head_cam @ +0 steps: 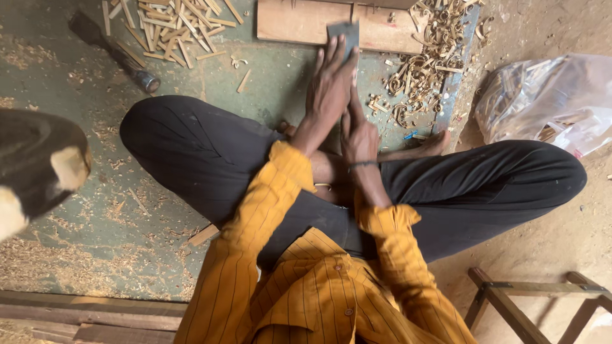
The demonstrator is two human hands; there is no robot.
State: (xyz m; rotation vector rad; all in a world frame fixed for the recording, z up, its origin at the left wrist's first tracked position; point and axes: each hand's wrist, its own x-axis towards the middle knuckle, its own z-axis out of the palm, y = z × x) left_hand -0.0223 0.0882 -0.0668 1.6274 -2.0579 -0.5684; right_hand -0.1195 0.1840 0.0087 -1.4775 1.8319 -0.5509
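Observation:
I sit cross-legged on a green mat (pixel 95 210), in black trousers and a yellow striped shirt. My left hand (pixel 328 86) reaches forward, its fingers pressed flat on a grey rectangular metal blade (pixel 344 30). The blade rests against a wooden board (pixel 290 22) at the top of the view. My right hand (pixel 359 135) is closed just behind the left wrist, above my bare foot (pixel 433 145). Its index finger lies along the left hand's edge. Whatever it may hold is hidden.
A pile of short split sticks (pixel 172 25) and a dark-handled tool (pixel 118 51) lie at the upper left. Curled wood shavings (pixel 421 60) are heaped right of the board. A plastic bag (pixel 548 102) sits far right, a wooden frame (pixel 529 299) lower right, a dark log (pixel 38 162) at left.

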